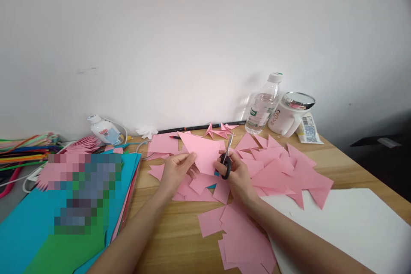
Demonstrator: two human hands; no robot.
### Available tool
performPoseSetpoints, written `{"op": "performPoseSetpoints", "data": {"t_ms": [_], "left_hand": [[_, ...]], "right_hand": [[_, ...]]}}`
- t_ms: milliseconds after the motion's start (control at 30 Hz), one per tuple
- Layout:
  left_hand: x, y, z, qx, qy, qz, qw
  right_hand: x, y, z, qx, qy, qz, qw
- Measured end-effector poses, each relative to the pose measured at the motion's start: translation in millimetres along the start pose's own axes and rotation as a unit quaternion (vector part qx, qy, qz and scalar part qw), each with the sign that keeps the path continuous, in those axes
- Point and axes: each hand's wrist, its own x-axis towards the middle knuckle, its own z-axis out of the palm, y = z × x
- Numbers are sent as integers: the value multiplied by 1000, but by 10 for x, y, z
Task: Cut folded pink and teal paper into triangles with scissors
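Observation:
My left hand [178,170] pinches the lower left edge of a pink paper sheet [203,153], raised above the table. In my right hand [236,174] is a pair of scissors [227,163] with black handles, its blades pointing up and away from me. The right fingers are close by the sheet's right edge; I cannot tell whether they also touch it. Pink paper pieces [199,192] lie beneath both hands, and a larger heap of pink cut pieces [278,167] spreads to the right. More pink squares [245,235] lie nearer to me.
A water bottle [261,109] and a lidded white mug [290,115] stand at the back right by the wall. White board [340,227] covers the front right. Coloured paper sheets [28,222] are stacked at left, with a tilted white bottle [105,130] behind them.

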Motion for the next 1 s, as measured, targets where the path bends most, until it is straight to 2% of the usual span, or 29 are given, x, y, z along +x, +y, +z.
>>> {"op": "performPoseSetpoints", "data": {"t_ms": [133, 267, 500, 567, 633, 700, 767, 867, 1000], "left_hand": [[-24, -15, 55, -13, 10, -17, 1000], [-59, -12, 139, -45, 30, -15, 998], [-94, -1, 188, -19, -30, -38, 999], [-84, -1, 169, -24, -2, -20, 1000], [-66, 15, 130, -46, 53, 11, 997], [-49, 51, 78, -85, 111, 49, 989], [-46, 101, 31, -115, 146, 87, 979], [-72, 175, 1, -115, 165, 130, 971], [-124, 234, 15, -67, 155, 147, 974]], "right_hand": [[8, 20, -14, -15, 9, -15, 1000], [-10, 44, -12, -19, -53, 16, 998], [-33, 2, -1, -46, -81, 13, 996], [-33, 8, -8, -54, -88, 3, 995], [-41, 19, -14, -52, -117, -1, 992], [-59, 20, -10, -44, -178, 6, 983], [-84, 6, 3, -37, -252, 17, 967], [-120, -27, 25, -33, -323, 48, 945], [-141, -48, 28, -42, -361, 89, 927]]}}
